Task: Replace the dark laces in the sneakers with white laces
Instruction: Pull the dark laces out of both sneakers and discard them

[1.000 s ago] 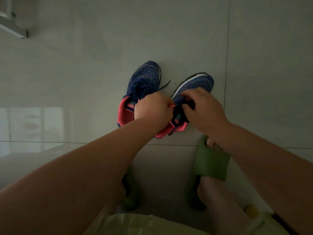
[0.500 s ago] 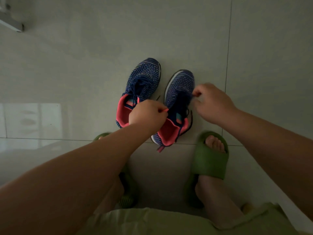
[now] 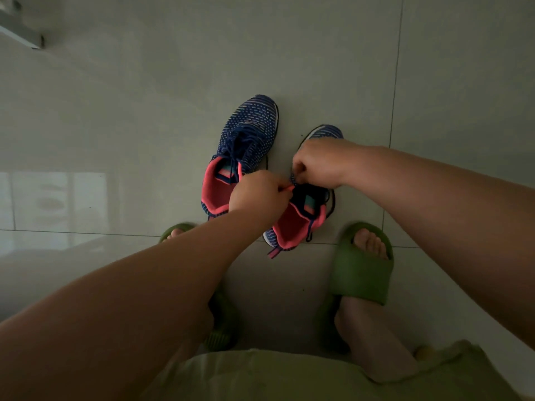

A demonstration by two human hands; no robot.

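Nearest the camera, pale green fabric (image 3: 260,377) covers the lap, and a green foam slide sandal (image 3: 362,273) sits on the right foot, flat on the glossy grey tiled floor (image 3: 144,111). Just beyond it lies the right blue knit sneaker with coral-pink lining (image 3: 295,227), heel toward the person. The left hand (image 3: 257,195) is curled over its opening, fingertips pinching a thin coral-tipped end at the tongue. The right hand (image 3: 321,163) is curled over the same sneaker's midfoot, fingers closed on its dark lace (image 3: 330,198), I think, though the grip itself is hidden. Further left stands the other blue knit sneaker (image 3: 249,134), dark lace still threaded, touched by neither hand.
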